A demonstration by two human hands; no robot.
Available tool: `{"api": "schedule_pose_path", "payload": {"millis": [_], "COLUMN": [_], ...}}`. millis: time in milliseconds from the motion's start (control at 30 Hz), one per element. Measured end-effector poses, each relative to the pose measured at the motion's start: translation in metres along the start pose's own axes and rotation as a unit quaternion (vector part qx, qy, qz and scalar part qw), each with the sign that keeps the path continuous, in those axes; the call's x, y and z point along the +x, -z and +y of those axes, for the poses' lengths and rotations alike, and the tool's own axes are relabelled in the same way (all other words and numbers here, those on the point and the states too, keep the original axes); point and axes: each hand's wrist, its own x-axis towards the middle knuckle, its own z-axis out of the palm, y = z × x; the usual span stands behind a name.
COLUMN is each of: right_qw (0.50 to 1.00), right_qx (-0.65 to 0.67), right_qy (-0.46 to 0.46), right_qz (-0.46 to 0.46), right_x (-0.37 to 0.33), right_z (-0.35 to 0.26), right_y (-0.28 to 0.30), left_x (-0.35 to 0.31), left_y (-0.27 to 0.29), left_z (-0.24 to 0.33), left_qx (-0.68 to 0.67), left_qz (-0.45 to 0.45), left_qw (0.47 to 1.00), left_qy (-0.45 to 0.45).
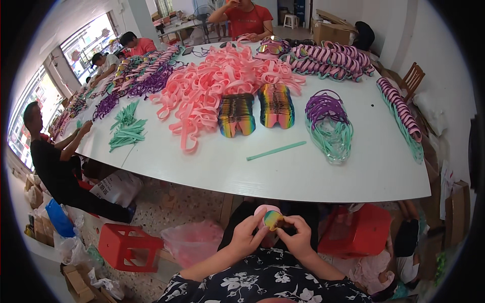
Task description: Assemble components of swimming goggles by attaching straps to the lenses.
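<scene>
Lower centre of the frame, the left hand [248, 231] grips a glossy curved rainbow lens [272, 218] and a rounded pink piece [265, 208], while the right hand [297, 235] pinches the lens's edge. One slack fingertip could let that lens slip!

- mirrored goggle lens [273, 218]: glossy, smooth;
- piled pink frames [214, 73]: matt, rubbery-looking;
- white tabletop [202, 171]: smooth, faint sheen;
- red stool [115, 246]: smooth plastic;
- box [331, 35]: matt cardboard
</scene>
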Motion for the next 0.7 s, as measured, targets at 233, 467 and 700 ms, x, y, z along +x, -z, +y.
{"api": "schedule_pose_path", "payload": {"millis": [233, 467, 700], "right_qw": [0.999, 0.999, 0.999], "right_qx": [0.016, 0.017, 0.027], "right_qy": [-0.033, -0.03, -0.029], "right_qz": [0.001, 0.004, -0.003], "right_x": [-0.0022, -0.002, -0.0015], "right_z": [-0.0024, 0.0007, -0.0007], "right_y": [-0.0001, -0.0048, -0.0038], "left_x": [-0.003, -0.0052, -0.0005], "left_y": [-0.0027, 0.0003, 0.0063], "left_z": [-0.0019, -0.0016, 0.0025], "left_qx": [-0.006, -0.009, 0.013], "left_qz": [0.004, 0.017, -0.003], "left_qw": [1.0, 1.0, 1.0], "left_qy": [0.007, 0.018, 0.01]}}
